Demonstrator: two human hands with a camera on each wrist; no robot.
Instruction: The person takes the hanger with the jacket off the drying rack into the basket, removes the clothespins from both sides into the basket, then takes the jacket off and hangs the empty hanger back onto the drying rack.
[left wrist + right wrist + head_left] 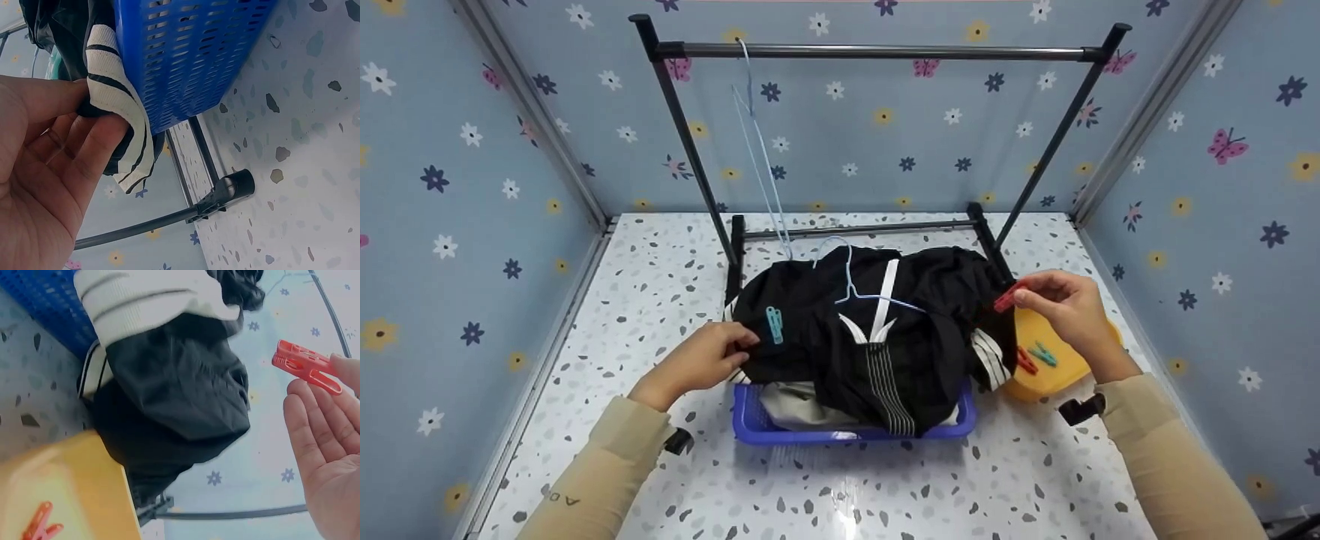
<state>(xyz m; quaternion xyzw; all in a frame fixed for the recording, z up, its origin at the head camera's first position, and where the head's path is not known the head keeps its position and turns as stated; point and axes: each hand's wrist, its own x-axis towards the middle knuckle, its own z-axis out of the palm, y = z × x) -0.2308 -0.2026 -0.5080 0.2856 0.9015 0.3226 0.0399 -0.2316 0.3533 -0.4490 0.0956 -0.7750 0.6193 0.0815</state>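
A black jacket with white trim lies bunched over a blue basket. A pale blue wire hanger rests on it, its hook pointing toward the rack. My left hand pinches the jacket's edge at a white, black-striped cuff beside the basket wall. Near those fingers, a teal clothespin sits on the black cloth. At the jacket's right side, my right hand holds a red clothespin between thumb and fingers, apart from the cloth in the right wrist view.
A yellow container with a red clothespin and a green clothespin stands right of the basket. Behind rises a black clothes rack, with another wire hanger on its bar. Patterned walls enclose the speckled surface.
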